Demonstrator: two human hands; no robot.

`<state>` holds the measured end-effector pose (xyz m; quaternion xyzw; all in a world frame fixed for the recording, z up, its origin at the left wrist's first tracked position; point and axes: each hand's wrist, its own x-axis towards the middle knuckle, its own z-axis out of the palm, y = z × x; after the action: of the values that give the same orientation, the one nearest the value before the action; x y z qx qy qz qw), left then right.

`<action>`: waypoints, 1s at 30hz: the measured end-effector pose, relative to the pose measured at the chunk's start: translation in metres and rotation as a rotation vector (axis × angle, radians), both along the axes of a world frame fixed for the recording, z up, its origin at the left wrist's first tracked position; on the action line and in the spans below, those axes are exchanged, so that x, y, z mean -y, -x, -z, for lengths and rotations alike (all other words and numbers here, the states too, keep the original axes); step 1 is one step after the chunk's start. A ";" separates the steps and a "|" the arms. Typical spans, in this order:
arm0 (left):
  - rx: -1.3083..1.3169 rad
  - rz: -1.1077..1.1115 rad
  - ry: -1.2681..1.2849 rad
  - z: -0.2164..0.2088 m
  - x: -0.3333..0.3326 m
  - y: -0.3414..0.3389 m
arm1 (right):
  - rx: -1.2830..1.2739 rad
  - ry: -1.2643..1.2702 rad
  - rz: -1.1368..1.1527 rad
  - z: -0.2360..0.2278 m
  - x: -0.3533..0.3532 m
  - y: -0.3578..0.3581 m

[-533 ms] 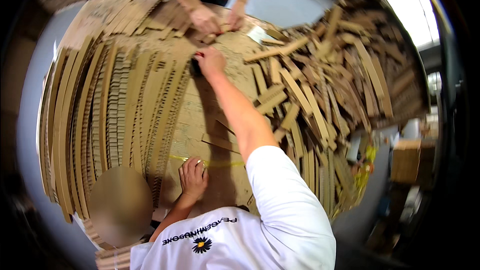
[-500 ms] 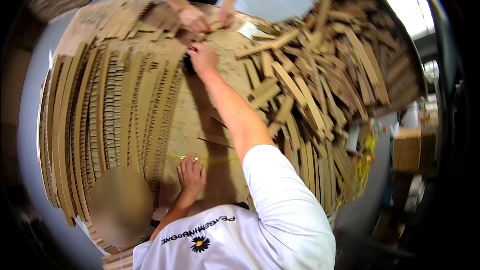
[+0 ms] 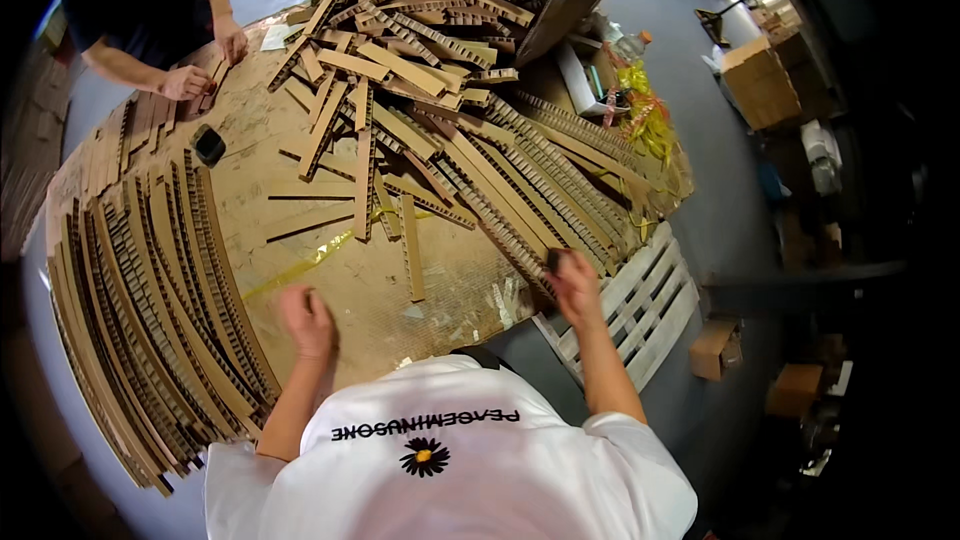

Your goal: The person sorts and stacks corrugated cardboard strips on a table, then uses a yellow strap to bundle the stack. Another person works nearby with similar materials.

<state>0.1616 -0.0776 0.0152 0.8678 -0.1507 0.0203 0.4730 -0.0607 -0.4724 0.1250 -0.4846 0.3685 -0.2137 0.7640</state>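
Two hands are in my head view, well apart at the near side of the bench point(image 3: 385, 325).

Right hand point(image 3: 576, 288): located at the near end of the long strips point(image 3: 500, 195) of cardboard, on the right of the bench. The fingers are bent and drawn together, with something small and dark at their tips; I cannot tell whether they grip it or a strip. The strip ends lie at the bench edge, probably for easy reach.

Left hand point(image 3: 308, 320): half curled near the yellow tape point(image 3: 325, 252). I see nothing between its fingers but cannot confirm that it is free.

Left of this hand, a row of strips point(image 3: 175, 310) lies side by side, presumably to keep it orderly. By contrast, the heap point(image 3: 400, 67) at the far side lies crossed at random, as if tipped out loose. A black box point(image 3: 209, 145) sits between row and heap, near the co-worker point(image 3: 140, 15), likely within that person's reach.
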 end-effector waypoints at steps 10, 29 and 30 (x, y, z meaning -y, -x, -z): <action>-0.789 0.197 0.420 -0.001 0.288 0.096 | 0.106 0.002 -0.294 0.053 0.119 -0.064; -1.428 0.256 0.992 -0.055 0.337 0.099 | 0.209 -0.260 -0.635 0.002 0.122 -0.044; -1.471 0.344 1.027 -0.063 0.335 0.096 | 0.194 -0.276 -0.624 -0.018 0.115 -0.043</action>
<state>0.0658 -0.4124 0.0787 0.3102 0.0889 -0.5443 0.7744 -0.0174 -0.5874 0.1430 -0.4434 0.1538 0.0370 0.8823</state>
